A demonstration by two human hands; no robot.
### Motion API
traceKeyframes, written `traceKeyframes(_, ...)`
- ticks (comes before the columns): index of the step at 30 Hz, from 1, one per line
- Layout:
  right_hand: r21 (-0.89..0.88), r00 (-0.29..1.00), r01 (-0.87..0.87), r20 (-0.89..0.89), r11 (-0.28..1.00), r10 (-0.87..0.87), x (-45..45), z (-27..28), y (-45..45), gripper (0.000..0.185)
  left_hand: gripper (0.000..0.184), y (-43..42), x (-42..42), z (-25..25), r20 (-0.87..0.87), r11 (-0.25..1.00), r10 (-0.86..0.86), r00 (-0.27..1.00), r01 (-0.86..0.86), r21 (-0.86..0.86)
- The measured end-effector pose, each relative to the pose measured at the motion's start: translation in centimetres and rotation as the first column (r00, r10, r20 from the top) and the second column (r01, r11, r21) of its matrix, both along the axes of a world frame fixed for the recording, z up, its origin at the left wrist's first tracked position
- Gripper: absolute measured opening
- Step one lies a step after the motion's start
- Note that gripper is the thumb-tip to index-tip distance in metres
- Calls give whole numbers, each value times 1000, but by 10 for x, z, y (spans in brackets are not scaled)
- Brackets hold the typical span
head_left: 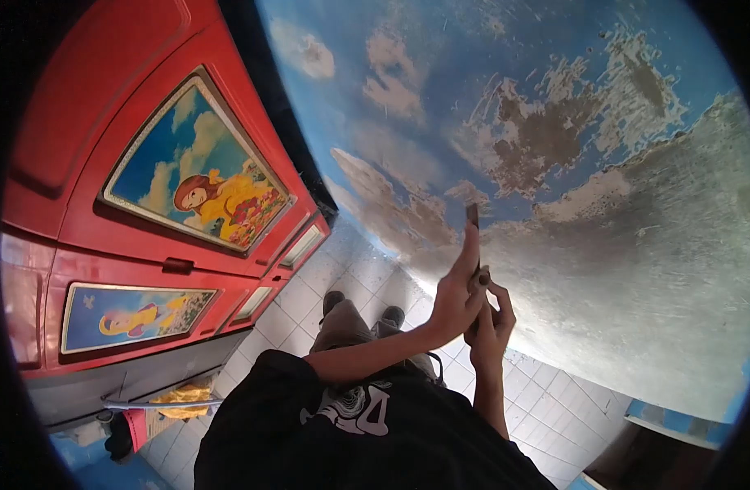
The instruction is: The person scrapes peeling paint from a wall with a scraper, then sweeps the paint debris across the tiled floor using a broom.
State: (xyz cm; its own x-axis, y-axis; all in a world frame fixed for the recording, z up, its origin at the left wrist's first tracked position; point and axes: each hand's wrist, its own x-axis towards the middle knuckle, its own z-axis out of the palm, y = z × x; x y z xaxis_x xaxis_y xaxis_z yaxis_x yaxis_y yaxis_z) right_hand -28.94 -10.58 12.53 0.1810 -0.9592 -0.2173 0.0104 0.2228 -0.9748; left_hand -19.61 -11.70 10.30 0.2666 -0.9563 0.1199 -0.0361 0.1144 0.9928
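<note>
A narrow, dark, flat-bladed scraper [473, 214] points up against the painted wall [440, 171], its tip at a small patch of stripped paint. My left hand [455, 304] is closed around the tool, with a finger stretched along it toward the blade. Just below and to the right, my right hand [493, 322] has its fingers curled about the lower end, where a dark rounded part shows. Both hands mostly hide the handle. Around the blade, blue paint with white clouds is broken by bare, grey-brown plaster.
A red cabinet [73, 196] with framed cartoon pictures stands on the left. White tiles [285, 314] cover the floor around my feet. A yellow cloth [183, 400] and other items lie at the lower left. A blue-edged ledge [677, 425] is at the lower right.
</note>
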Motion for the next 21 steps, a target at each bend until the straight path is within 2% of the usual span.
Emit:
traceKeyframes(2, -38, 998, 35, -51, 999, -37, -11, -1, 7, 22, 81, 5, -8, 1, 1, 999, -4, 1000, 5, -42)
traceKeyframes(4, -43, 998, 25, -54, 999, -27, -20, 0, 10, 22, 63, 7, -24, 1, 16, 985, 106, 994, -103, -137)
traceKeyframes(5, -19, 998, -2, -62, 1000, 0, -20, -2, 4, 22, 62, 6, -21, 2, -44, 989, 110, 993, -113, -93)
traceKeyframes(6, 11, 997, -20, -70, 1000, 20, -17, -5, -2, 22, 62, 1, -14, 0, -45, 990, 111, 993, -115, -85)
traceKeyframes(7, 32, 1000, -27, 11, 999, 26, -6, -5, -9, 21, 70, -6, -6, -5, -17, 993, 113, 993, -113, -28)
traceKeyframes(9, -4, 999, -44, 14, 999, 44, 3, -12, -12, 21, 78, -12, -1, -12, 31, 982, 184, 982, -183, -44)
traceKeyframes(12, 1, 998, -52, 35, 999, 51, -9, -13, -3, 21, 78, -2, -7, -6, 17, 993, 113, 993, -113, -38)
traceKeyframes(13, 13, 998, -49, 41, 999, 48, -17, -11, 2, 21, 77, 6, -14, 2, -46, 989, 105, 993, -109, -96)
traceKeyframes(14, 63, 999, -17, 34, 998, 15, -19, 0, 7, 22, 76, 7, -19, 1, -38, 990, 108, 993, -111, -91)
traceKeyframes(16, 36, 1000, 17, 11, 999, -18, -16, -1, 5, 24, 75, 3, -21, -1, -22, 988, 121, 992, -122, -92)
traceKeyframes(17, -40, 998, -60, 0, 997, 60, -12, -5, -4, 25, 75, -1, -18, -3, -14, 986, 131, 991, -131, -98)
traceKeyframes(19, 26, 991, -94, 101, 995, 91, 9, -11, -26, 24, 75, -20, 3, -5, 31, 969, 245, 969, -246, 7)
traceKeyframes(21, 36, 982, -126, 145, 991, 120, 10, -15, -24, 23, 74, -16, 10, -3, 32, 975, 218, 975, -219, 26)
